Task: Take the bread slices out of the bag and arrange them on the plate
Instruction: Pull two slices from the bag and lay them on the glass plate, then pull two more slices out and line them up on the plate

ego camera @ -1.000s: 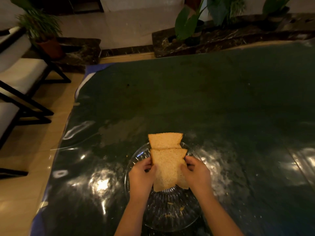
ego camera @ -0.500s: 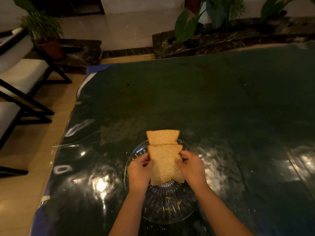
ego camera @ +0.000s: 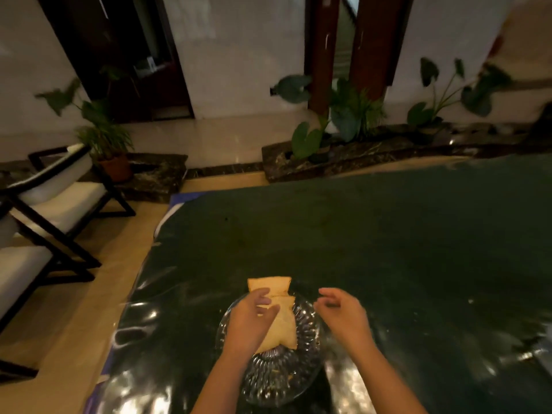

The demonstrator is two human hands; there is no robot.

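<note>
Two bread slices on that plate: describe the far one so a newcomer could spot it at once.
Start at the dark green table and find the clear ribbed glass plate near its front edge, between the person's hands. The far tan bread slice lies over the plate's far rim. Unlike the nearer tan slice, which lies toward the plate's middle under the left hand, it is mostly uncovered.

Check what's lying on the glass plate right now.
Two bread slices: the near slice on the glass plate, the far slice overhanging its far rim. The left hand covers their overlap, so any slice beneath is unseen.
</note>
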